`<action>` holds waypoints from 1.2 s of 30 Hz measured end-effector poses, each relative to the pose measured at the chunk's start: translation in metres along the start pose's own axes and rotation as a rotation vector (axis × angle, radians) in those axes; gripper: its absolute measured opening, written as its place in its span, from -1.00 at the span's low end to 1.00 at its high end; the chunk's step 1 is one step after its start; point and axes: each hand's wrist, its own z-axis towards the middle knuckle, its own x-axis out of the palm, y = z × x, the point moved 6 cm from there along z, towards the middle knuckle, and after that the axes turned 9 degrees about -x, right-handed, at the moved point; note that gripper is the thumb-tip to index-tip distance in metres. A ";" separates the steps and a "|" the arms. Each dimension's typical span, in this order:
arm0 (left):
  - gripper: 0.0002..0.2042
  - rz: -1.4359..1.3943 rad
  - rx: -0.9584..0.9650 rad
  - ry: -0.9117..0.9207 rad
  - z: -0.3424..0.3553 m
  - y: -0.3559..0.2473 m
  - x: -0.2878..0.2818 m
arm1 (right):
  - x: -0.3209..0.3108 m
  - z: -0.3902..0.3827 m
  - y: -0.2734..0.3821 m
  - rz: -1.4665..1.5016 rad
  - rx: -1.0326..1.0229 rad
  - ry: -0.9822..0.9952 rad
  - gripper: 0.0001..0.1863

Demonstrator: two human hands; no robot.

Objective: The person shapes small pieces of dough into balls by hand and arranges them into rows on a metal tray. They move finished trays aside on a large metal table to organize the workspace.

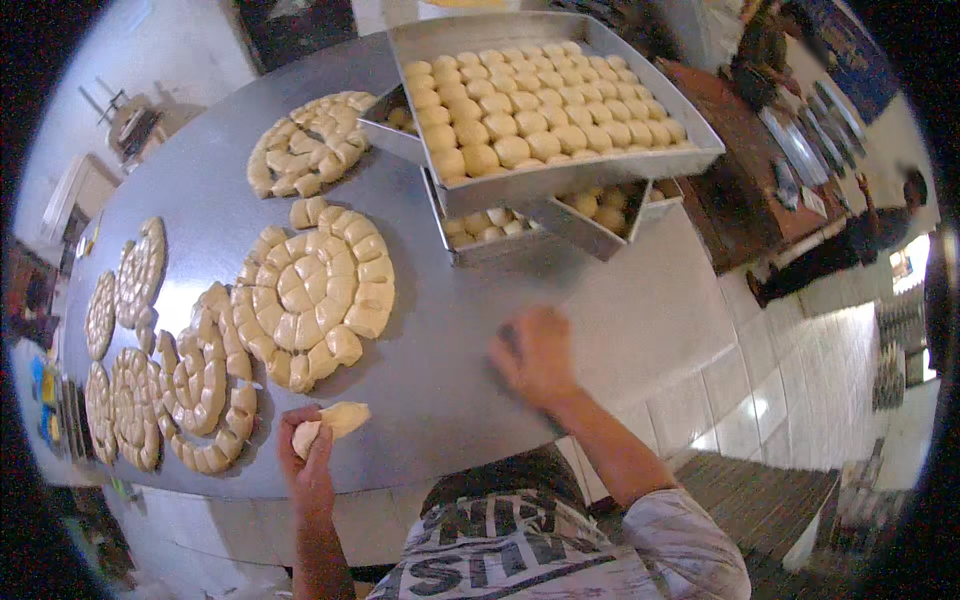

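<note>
My left hand [308, 445] is closed around a piece of pale dough [345, 418], which sticks out past the fingers to the right. My right hand [538, 355] rests curled and palm down on the metal table [440, 350], near its right edge. Its fingers are bent under, and whatever lies beneath them is hidden. Just beyond my left hand lies a large round of cut dough [305, 290], set in rings of pieces. Left of it, a looser coil of cut dough [200, 390] has broken into curved strips.
Stacked metal trays stand at the far right of the table; the top tray [590, 175] holds rows of dough balls [530, 110]. More cut dough rounds lie at the far side [310, 145] and left [135, 400]. Beyond the table's right edge is a tiled floor [780, 390] with other people.
</note>
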 end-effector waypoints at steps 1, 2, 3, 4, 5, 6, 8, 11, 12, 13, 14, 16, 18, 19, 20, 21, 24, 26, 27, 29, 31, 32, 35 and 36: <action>-0.83 0.026 0.016 -0.006 0.004 -0.007 -0.004 | 0.005 -0.023 0.025 0.062 -0.106 0.087 -0.63; -0.82 0.000 0.053 0.010 0.006 -0.009 -0.012 | 0.008 -0.035 0.043 0.123 -0.214 0.165 -0.65; -0.82 -0.026 0.088 0.018 0.004 -0.007 -0.028 | 0.008 -0.042 0.008 0.064 -0.063 0.249 -0.68; -0.82 -0.059 0.113 0.028 0.002 -0.005 -0.036 | 0.007 -0.052 -0.028 -0.013 0.087 0.345 -0.71; -0.82 -0.049 0.084 0.007 -0.002 -0.012 -0.028 | -0.005 -0.030 -0.057 -0.132 0.189 0.198 -0.72; -0.82 -0.013 0.049 0.083 0.003 -0.011 -0.017 | -0.024 -0.012 -0.085 -0.245 0.311 0.049 -0.74; -0.82 0.062 -0.013 0.223 0.005 -0.004 0.012 | -0.024 0.002 -0.088 -0.194 0.349 -0.100 -0.75; -0.83 0.090 0.080 0.250 0.007 -0.009 0.029 | -0.003 0.015 -0.055 0.040 0.257 0.065 -0.75; -0.84 0.143 0.132 0.224 0.010 -0.014 0.026 | -0.010 -0.007 -0.047 0.095 0.107 0.000 -0.76; -0.84 0.141 0.108 0.220 0.014 -0.015 0.028 | -0.019 -0.025 -0.045 0.144 -0.030 -0.061 -0.76; -0.84 0.147 0.077 0.220 0.016 -0.014 0.032 | -0.031 -0.021 -0.071 -0.013 0.047 -0.138 -0.77; -0.84 0.144 0.011 0.235 0.018 -0.012 0.046 | -0.057 -0.005 -0.118 -0.232 0.208 -0.198 -0.79; -0.82 0.189 0.058 0.342 0.014 -0.015 0.085 | -0.042 0.009 -0.128 -0.210 0.371 -0.088 -0.81; -0.82 0.174 0.048 0.366 0.014 -0.014 0.098 | -0.035 0.008 -0.114 -0.152 0.274 -0.069 -0.81; -0.82 0.157 0.053 0.388 0.019 -0.017 0.109 | -0.032 0.007 -0.098 -0.092 0.179 -0.048 -0.81; -0.80 0.136 0.098 0.422 0.023 -0.021 0.111 | -0.042 0.003 -0.096 -0.096 0.081 -0.073 -0.80; -0.77 0.197 0.122 0.414 0.029 -0.035 0.147 | -0.077 -0.015 -0.143 -0.207 0.182 -0.059 -0.74; -0.73 0.173 -0.013 0.490 0.026 -0.029 0.185 | -0.063 -0.008 -0.168 -0.187 0.322 -0.019 -0.69; -0.73 0.142 -0.026 0.542 0.024 -0.026 0.205 | -0.061 -0.006 -0.180 -0.184 0.381 -0.003 -0.66; -0.70 0.176 0.115 0.526 0.043 -0.003 0.211 | -0.077 -0.005 -0.125 -0.109 0.001 0.029 -0.61; -0.70 0.460 0.316 0.397 0.037 -0.013 0.219 | -0.104 -0.023 -0.156 0.051 0.020 0.131 -0.57; -0.70 0.614 0.410 0.317 0.035 -0.015 0.218 | -0.124 -0.014 -0.169 0.228 0.131 0.205 -0.56; -0.72 0.644 0.349 0.230 0.035 0.006 0.207 | -0.184 0.036 -0.210 0.774 0.268 0.168 -0.54; -0.72 0.659 0.287 0.191 0.032 0.011 0.206 | -0.198 0.057 -0.228 0.974 0.187 -0.016 -0.52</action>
